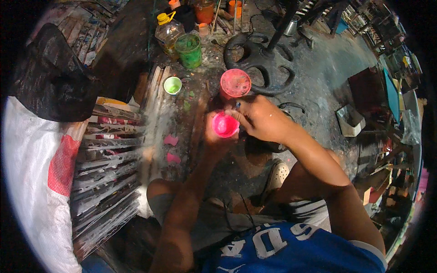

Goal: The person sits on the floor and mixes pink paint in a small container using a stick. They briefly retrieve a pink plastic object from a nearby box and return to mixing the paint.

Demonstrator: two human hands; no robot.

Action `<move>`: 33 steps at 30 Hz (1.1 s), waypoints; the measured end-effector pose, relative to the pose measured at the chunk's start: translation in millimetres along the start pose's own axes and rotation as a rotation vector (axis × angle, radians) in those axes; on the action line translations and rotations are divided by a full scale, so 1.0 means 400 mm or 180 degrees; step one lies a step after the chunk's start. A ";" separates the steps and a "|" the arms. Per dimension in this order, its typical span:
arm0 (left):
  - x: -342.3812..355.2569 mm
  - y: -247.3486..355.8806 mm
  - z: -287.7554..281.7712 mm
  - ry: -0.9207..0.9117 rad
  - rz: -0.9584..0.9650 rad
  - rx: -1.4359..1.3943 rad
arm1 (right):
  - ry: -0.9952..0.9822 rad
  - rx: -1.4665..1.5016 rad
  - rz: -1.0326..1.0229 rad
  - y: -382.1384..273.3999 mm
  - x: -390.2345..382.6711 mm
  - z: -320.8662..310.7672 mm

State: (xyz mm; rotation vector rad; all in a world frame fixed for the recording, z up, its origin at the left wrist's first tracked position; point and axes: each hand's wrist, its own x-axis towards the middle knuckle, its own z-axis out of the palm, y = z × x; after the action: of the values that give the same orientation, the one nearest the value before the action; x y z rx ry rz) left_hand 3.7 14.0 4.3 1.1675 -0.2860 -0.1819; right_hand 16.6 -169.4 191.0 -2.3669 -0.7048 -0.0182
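In front of my knees, my left hand (213,140) is wrapped round a small bright pink cup (226,124) with wet, glossy pink inside. My right hand (264,117) is closed at the cup's right rim. Its fingers are bent together, and what they pinch, if anything, is too small or hidden to name. Just beyond both hands is a larger pink tub (235,83) with a stained inside. To the left is a small pale cup (173,85) with bright green in it.
A green-smeared bucket (188,51) and a yellow-capped plastic jug (169,30) are at the back left. A black cast base (266,63) with a post stands beyond my right hand. Paint-streaked slats (109,177) line the left. Pink scraps (172,157) lie beside them.
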 end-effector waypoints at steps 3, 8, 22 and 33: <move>0.003 -0.020 -0.018 0.0045 0.0064 -0.0075 | -0.0360 0.0371 0.0041 -0.004 -0.004 -0.015; 0.019 -0.071 -0.063 -0.0502 -0.0626 0.0285 | -0.0741 0.0012 0.0510 -0.003 -0.007 -0.067; 0.009 0.013 0.011 0.0090 0.1003 0.1881 | -0.0741 -0.0083 -0.0097 -0.007 -0.030 -0.028; 0.005 -0.005 -0.010 0.0254 0.0393 0.1185 | 0.0002 -0.0280 0.0309 0.046 -0.007 -0.017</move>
State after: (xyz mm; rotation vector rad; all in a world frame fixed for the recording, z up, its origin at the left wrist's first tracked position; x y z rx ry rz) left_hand 6.8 16.3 1.3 1.5167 -0.3292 0.0291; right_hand 24.4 -186.7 184.6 -2.4827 -0.5991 -0.0080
